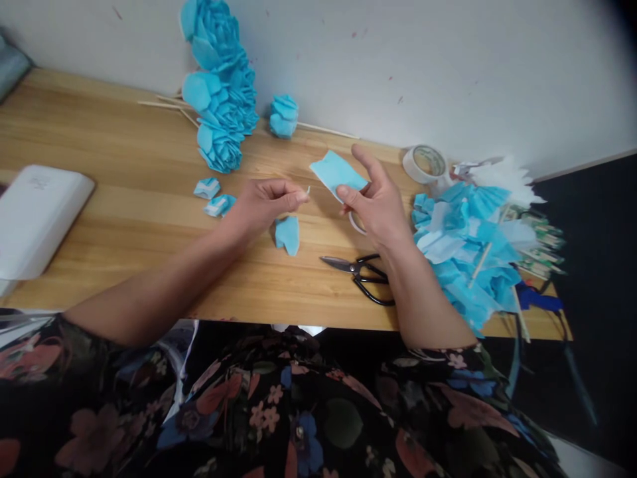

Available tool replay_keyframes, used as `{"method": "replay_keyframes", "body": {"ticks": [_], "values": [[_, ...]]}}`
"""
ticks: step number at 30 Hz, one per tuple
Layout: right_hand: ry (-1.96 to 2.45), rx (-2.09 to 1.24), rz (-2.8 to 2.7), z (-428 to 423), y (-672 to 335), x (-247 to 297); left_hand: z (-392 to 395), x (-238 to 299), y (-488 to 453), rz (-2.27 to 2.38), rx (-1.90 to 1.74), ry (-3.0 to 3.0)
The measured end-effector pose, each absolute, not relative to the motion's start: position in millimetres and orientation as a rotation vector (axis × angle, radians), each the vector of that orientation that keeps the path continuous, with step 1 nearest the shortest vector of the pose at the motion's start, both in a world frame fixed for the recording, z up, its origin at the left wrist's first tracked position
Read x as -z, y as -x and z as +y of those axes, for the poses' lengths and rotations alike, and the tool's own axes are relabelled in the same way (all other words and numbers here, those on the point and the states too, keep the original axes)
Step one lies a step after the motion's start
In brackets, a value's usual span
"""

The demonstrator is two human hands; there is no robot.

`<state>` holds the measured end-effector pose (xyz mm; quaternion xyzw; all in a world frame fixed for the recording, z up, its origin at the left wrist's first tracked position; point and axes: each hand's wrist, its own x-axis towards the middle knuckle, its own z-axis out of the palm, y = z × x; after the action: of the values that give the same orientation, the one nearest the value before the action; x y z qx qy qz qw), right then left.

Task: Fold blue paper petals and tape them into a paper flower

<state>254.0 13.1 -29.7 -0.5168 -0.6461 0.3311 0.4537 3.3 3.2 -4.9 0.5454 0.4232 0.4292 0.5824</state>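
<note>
Between the thumb and fingertips of my left hand point(269, 202), closed in a pinch, a small pale strip point(308, 190) sticks out. My right hand point(378, 202) grips a flat light-blue crepe-paper piece point(337, 171) by its right end, thumb on top, index finger raised. Just below my left hand lies a loose blue paper piece point(287, 235). Two small folded blue pieces point(206, 188) rest left of it, one partly covered. Part of a white ring point(357, 223), perhaps a tape roll, shows behind my right hand. Black-handled scissors point(354, 267) lie beside my right wrist.
Blue paper roses point(219, 99) on sticks are stacked by the wall, with a smaller blue bud point(284, 116) on a stick beside them. Tape point(425, 163) and a blue paper heap point(462, 245) occupy the right. A white box-like object point(47, 219) is at left.
</note>
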Motion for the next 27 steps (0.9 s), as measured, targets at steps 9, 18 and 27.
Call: {"method": "replay_keyframes", "body": {"ticks": [9,18,27], "values": [[1.244,-0.885,-1.641,9.4,-245.0,31.1,10.4,12.7,-3.1,0.999,-1.25,-1.287],[1.225,-0.91,-1.72,2.4,-240.3,26.1,7.7,16.3,-3.4,0.817,-1.114,-1.115],[1.257,-1.182,-1.652,-3.2,-240.1,9.4,0.5,2.8,-4.4,1.024,-0.977,-1.389]]}}
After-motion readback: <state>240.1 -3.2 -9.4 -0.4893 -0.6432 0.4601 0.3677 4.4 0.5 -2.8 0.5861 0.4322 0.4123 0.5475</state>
